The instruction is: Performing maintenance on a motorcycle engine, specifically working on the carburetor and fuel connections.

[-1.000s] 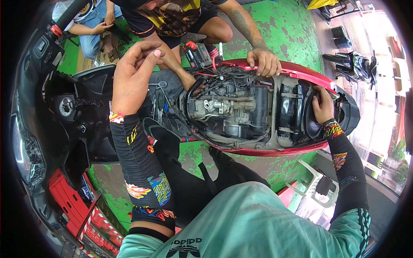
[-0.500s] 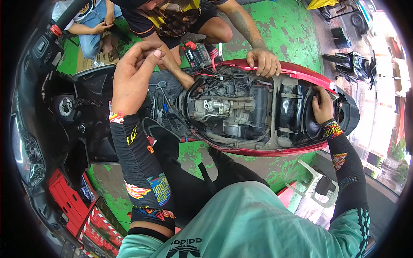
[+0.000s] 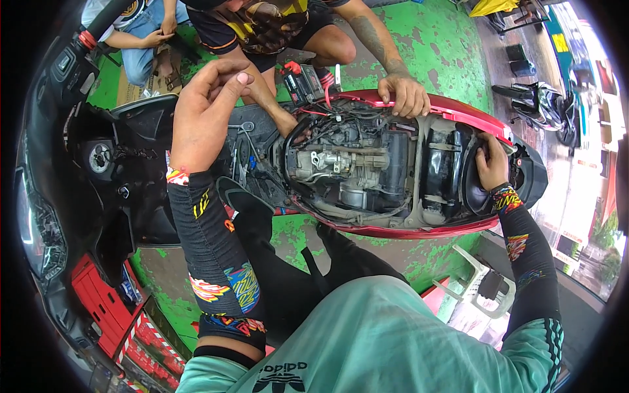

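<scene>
A scooter with its seat off lies across in front of me, its engine [image 3: 354, 160] exposed inside red side panels [image 3: 393, 232]. My left hand [image 3: 202, 121] is raised above the footboard [image 3: 241, 131], fingers curled in and thumb bent toward them; nothing shows in it. At the tail, my right hand [image 3: 491, 164] grips the edge of the black rear section [image 3: 473, 183], beside a black tank [image 3: 441, 167]. Across from me, a co-worker's hand [image 3: 405, 95] rests on the far red panel, while the co-worker's other hand [image 3: 288, 124] reaches in beside the engine.
A battery [image 3: 303, 85] with red wires stands at the far side of the engine bay. Wrenches [image 3: 245, 134] lie on the footboard. A second person [image 3: 147, 39] sits far left. Red tool cabinet [image 3: 101, 304] at near left; white plastic chair [image 3: 488, 295] at near right. Another scooter [image 3: 540, 105] is parked outside.
Both my hands keep their places and grips. The co-worker has barely moved. Outside at the upper right, a vehicle has come further into view.
</scene>
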`<action>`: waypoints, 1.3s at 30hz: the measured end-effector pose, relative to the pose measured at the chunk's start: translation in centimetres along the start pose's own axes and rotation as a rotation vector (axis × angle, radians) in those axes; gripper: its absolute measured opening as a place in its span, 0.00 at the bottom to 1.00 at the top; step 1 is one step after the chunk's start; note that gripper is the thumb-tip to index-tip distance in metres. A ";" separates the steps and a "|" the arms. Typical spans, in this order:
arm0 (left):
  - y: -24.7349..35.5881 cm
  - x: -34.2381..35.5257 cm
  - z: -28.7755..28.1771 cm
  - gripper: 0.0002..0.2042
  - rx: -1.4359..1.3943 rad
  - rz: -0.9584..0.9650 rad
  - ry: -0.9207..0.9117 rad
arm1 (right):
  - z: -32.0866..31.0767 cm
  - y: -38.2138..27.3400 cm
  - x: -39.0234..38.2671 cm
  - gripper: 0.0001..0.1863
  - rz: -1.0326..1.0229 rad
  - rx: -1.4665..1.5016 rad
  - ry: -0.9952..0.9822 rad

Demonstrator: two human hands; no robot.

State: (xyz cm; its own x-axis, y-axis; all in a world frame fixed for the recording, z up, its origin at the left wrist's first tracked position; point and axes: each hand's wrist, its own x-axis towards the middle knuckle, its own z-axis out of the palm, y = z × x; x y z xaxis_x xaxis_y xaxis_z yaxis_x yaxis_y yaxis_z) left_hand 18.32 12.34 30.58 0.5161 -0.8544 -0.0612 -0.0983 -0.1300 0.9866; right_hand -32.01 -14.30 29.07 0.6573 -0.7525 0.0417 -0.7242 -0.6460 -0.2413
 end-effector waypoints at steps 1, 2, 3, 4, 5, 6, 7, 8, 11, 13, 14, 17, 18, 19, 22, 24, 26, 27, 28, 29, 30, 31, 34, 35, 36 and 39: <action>0.0 0.0 0.0 0.14 -0.004 -0.001 0.003 | 0.1 0.1 0.0 0.18 -0.001 0.000 0.000; 0.0 -0.1 0.0 0.14 -0.004 -0.001 0.003 | 0.1 0.3 -0.1 0.18 -0.012 0.000 0.009; 0.2 -0.1 0.0 0.14 -0.001 -0.004 0.003 | 0.1 0.3 0.0 0.18 -0.024 -0.001 0.019; 0.2 -0.2 0.0 0.14 0.001 -0.008 0.003 | 0.1 0.2 0.0 0.18 -0.025 -0.001 0.019; 0.2 -0.2 0.0 0.14 0.001 -0.008 0.003 | -0.1 0.0 0.0 0.17 0.006 0.000 -0.004; 0.1 -0.2 -0.1 0.14 0.003 -0.010 0.002 | -0.2 -0.2 0.0 0.17 0.038 0.001 -0.028; 0.1 -0.1 -0.1 0.14 0.005 -0.011 0.001 | -0.1 -0.2 0.1 0.17 0.037 0.001 -0.028; 0.0 -0.1 -0.1 0.14 0.005 -0.011 0.000 | -0.1 -0.3 0.1 0.17 0.017 0.008 -0.015; 0.0 -0.1 -0.1 0.14 -0.005 0.002 -0.005 | -0.2 -0.3 0.0 0.17 0.014 0.008 -0.012; 0.0 -0.1 0.0 0.14 0.000 0.005 0.002 | -0.3 -0.5 0.0 0.17 0.030 0.003 -0.022; 0.0 -0.2 0.1 0.14 0.001 0.004 0.002 | -0.4 -0.6 0.0 0.17 0.048 0.010 -0.033; 0.2 -0.2 0.1 0.14 -0.010 -0.005 -0.002 | -0.2 -0.5 0.0 0.17 0.044 0.021 -0.028; 0.3 -0.2 0.0 0.14 -0.003 -0.008 -0.003 | -0.2 -0.4 0.0 0.17 0.022 0.024 -0.011; 0.3 -0.2 0.0 0.14 0.004 -0.012 -0.004 | -0.3 -0.4 0.0 0.17 0.023 0.023 -0.011; 0.3 -0.3 -0.1 0.14 0.000 -0.015 -0.010 | -0.3 -0.5 0.1 0.17 0.046 0.024 -0.025; 0.3 -0.3 0.1 0.14 -0.004 -0.019 -0.006 | -0.3 -0.6 0.1 0.17 0.040 0.023 -0.023; 0.3 -0.3 0.0 0.14 -0.008 -0.022 0.000 | -0.3 -0.6 0.1 0.17 0.038 0.023 -0.024; 0.3 -0.3 -0.1 0.14 0.007 -0.018 0.003 | -0.3 -0.6 0.1 0.17 0.036 0.023 -0.025; 0.3 -0.4 -0.2 0.14 0.021 -0.013 0.005 | -0.2 -0.6 0.1 0.17 0.035 0.024 -0.025; 0.2 -0.3 -0.1 0.14 0.020 -0.012 0.004 | -0.2 -0.6 0.1 0.17 0.027 0.023 -0.015; 0.1 -0.2 -0.1 0.14 0.015 -0.002 0.001 | -0.1 -0.5 0.0 0.17 0.020 0.021 -0.005; 0.0 -0.2 0.0 0.14 0.010 0.008 -0.002 | -0.1 -0.5 0.0 0.17 0.020 0.020 -0.005; 0.2 -0.2 0.0 0.14 0.008 -0.001 0.002 | -0.1 -0.4 0.0 0.16 0.030 0.029 0.000; 0.2 -0.3 0.0 0.14 0.008 -0.001 0.002 | -0.1 -0.5 0.0 0.16 0.030 0.027 0.000; 0.2 -0.3 0.0 0.14 0.013 -0.003 0.003 | -0.2 -0.5 0.0 0.16 0.030 0.024 0.000; 0.1 -0.2 -0.1 0.14 0.019 -0.001 0.006 | -0.1 -0.6 0.1 0.16 0.034 0.028 -0.010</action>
State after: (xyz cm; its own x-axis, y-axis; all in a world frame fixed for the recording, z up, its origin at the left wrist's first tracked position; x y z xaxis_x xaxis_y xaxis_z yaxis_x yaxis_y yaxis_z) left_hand 18.25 12.57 30.65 0.5216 -0.8510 -0.0608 -0.1137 -0.1400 0.9836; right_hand -31.53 -13.98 29.36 0.6348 -0.7723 0.0239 -0.7399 -0.6165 -0.2693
